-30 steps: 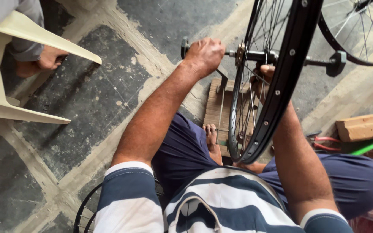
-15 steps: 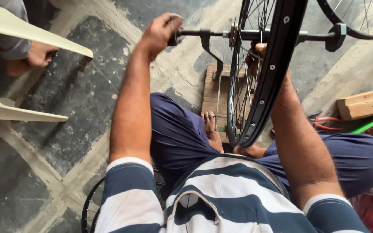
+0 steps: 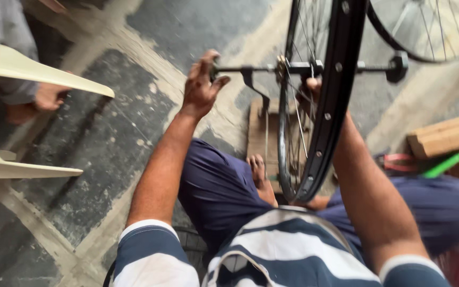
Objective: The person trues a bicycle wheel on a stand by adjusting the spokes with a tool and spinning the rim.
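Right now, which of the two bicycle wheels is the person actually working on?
The black-rimmed spoked wheel standing upright between the knees; the left hand touches its axle rod. The other wheel sits untouched at top right.

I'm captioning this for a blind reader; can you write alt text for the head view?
A seated person's left hand touches the end of a metal axle rod running through a black-rimmed spoked bicycle wheel; the right hand reaches behind the spokes. A cream plastic chair stands at left.

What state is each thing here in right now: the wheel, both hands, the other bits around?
Black wheel rim: upright, on a horizontal axle bar.
Axle bar: level, through the hub.
Left hand: fingers loose at the bar's end.
Right hand: mostly hidden behind spokes.
Second wheel: upright behind.
Wooden block: lying flat.
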